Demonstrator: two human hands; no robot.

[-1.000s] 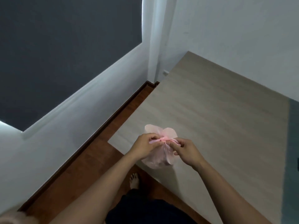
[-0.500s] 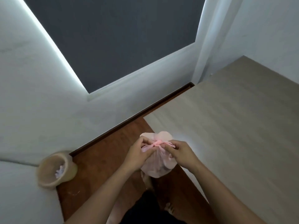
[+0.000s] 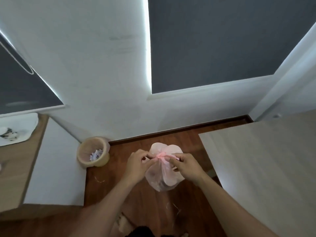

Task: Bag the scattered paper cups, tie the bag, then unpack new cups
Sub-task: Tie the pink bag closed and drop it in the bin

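Pink bag (image 3: 162,175), knotted at its neck, hangs over the floor (image 3: 119,149). Left hand (image 3: 136,165) and right hand (image 3: 186,166) pinch the bag's tie ends. Bin (image 3: 93,153) at nine o'clock.

Both bare forearms reach forward and converge, the left hand (image 3: 138,165) and right hand (image 3: 186,167) held close together at one height, fingers curled, each pinching the knotted neck of the pink bag (image 3: 159,177).

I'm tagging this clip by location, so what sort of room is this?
Probably a room in a home, maybe a bedroom or study: a reddish-brown wooden floor, a small beige plastic wastebasket by the white wall, and dark grey roller blinds.
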